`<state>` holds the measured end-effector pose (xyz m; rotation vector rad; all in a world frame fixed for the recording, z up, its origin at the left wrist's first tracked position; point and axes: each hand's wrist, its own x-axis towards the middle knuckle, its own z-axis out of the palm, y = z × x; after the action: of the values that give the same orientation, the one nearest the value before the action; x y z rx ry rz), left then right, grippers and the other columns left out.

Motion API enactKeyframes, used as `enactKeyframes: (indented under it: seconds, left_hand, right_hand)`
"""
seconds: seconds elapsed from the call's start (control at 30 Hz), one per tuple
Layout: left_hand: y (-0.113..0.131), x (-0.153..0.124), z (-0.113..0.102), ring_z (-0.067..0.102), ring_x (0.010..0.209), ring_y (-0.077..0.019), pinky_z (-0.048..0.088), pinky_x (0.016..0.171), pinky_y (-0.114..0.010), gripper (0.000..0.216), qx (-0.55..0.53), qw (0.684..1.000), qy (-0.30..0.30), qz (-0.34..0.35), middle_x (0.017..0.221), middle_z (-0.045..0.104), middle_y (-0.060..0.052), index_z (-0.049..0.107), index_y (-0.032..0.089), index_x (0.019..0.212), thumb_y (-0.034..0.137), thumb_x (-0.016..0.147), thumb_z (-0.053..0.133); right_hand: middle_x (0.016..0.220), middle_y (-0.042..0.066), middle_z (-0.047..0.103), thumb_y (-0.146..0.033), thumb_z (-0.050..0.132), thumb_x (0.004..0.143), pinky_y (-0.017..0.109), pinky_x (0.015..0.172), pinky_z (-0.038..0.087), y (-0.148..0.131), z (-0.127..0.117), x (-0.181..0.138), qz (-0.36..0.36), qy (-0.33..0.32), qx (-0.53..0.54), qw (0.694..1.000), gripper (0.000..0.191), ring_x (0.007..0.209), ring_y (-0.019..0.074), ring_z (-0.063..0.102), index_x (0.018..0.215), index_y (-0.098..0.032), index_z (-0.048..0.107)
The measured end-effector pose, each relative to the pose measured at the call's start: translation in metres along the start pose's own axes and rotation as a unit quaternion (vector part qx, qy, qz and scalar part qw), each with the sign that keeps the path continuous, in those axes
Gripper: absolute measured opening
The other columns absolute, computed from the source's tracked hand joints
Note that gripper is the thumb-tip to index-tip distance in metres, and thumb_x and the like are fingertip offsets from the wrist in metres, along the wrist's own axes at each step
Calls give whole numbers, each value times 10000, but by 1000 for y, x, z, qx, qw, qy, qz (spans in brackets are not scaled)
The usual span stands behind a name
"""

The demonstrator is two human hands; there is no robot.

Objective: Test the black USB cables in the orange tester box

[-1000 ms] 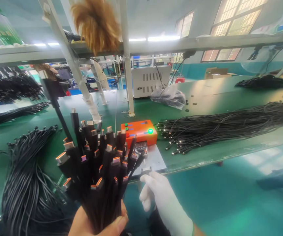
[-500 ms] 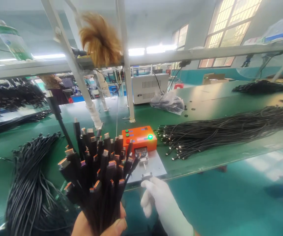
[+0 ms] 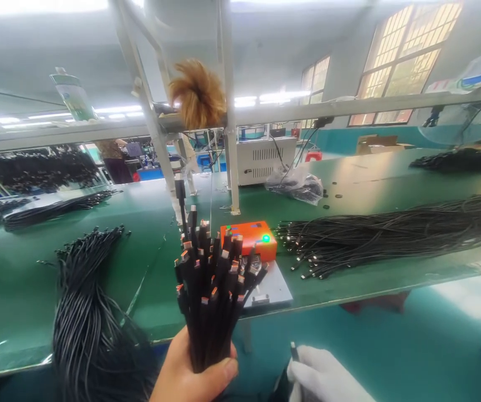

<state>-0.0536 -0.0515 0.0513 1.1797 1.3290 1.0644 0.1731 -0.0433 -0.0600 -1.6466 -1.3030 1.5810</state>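
Observation:
My bare left hand [image 3: 190, 373] grips a thick upright bundle of black cables [image 3: 212, 290] with orange-tipped plugs pointing up. My right hand [image 3: 324, 377], in a white glove, sits low at the bottom edge and holds a single black cable end [image 3: 294, 352] pinched in its fingers. Behind the bundle, an orange tester box [image 3: 249, 237] with a green lamp lit stands on a grey metal plate [image 3: 272, 287] near the bench's front edge.
A long spread of black cables [image 3: 391, 234] lies on the green bench to the right. Another heap of cables [image 3: 85, 312] hangs over the front edge at left. A white metal unit [image 3: 261, 159], a plastic bag [image 3: 299, 184] and shelf posts [image 3: 230, 111] stand behind.
My right hand has drawn back from the plate toward me, now holding a cable end. The bundle in my left hand has moved lower and farther from the camera; the view tilted up.

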Motion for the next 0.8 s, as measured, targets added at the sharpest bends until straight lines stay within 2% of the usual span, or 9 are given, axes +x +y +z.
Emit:
enactKeyframes:
  seconds: [0.1,0.17,0.2,0.3,0.37,0.43,0.53,0.67,0.8]
  left_hand:
    - [-1,1,-2,498,569,-164,355,544,-274,187,-6,1000,-20,0,589,620,3,660,169,691,305,580,725]
    - [-3,2,-4,500,570,-165,361,546,-275,238,-15,999,-37,-5,590,611,8,649,163,727,326,572,727]
    - [-4,3,-4,499,572,-165,361,547,-276,259,-17,999,-42,-7,591,611,9,645,162,743,338,571,727]
    - [-2,5,-2,491,571,-160,334,535,-268,188,-16,998,-62,0,580,612,16,643,166,710,284,586,723]
    - [2,5,1,505,563,-160,330,525,-266,144,-16,997,-81,8,576,618,28,657,177,706,177,571,708]
    - [6,4,3,539,592,-174,364,550,-275,223,-34,994,-107,7,620,657,25,686,188,789,134,574,693]
    - [4,2,1,601,749,-228,415,686,-318,363,-106,986,-126,-18,721,710,-3,707,198,958,238,599,745]
    - [-2,2,-4,609,895,-289,410,795,-382,431,-136,986,-81,-61,909,749,-55,693,190,1056,313,646,736]
    - [8,4,5,529,1083,-293,364,914,-352,362,-55,997,-53,-2,1101,706,-34,701,215,1019,175,660,698]
  right_hand:
    - [591,88,622,-414,580,714,429,672,434,-22,-10,-6,-43,174,-218,959,220,652,285,611,597,-231,543]
    - [755,110,656,-420,535,771,488,800,406,-48,-8,-16,-127,256,-232,930,210,799,321,604,798,-233,626]
    - [812,100,662,-439,526,790,468,811,417,-62,-4,-23,-179,253,-195,930,263,827,308,599,921,-239,635]
    - [945,56,671,-377,577,791,367,813,462,-102,15,-37,-277,72,18,958,300,842,232,610,1061,-256,622]
    - [881,34,662,-336,620,764,301,687,471,-119,29,-36,-290,-60,149,943,321,714,176,587,1068,-234,624]
    - [748,5,632,-303,673,727,239,536,420,-125,38,-29,-263,-145,242,923,315,561,113,516,1020,-195,635]
    - [632,-26,580,-306,734,681,201,430,349,-123,42,-17,-230,-161,304,910,363,456,75,459,990,-155,616]
    - [717,-1,624,-289,729,687,224,460,410,-119,40,-16,-233,-146,307,911,334,493,90,509,964,-160,592]
    - [784,14,676,-207,730,662,257,557,468,-122,41,-19,-235,-112,306,916,293,629,145,597,928,-190,608]
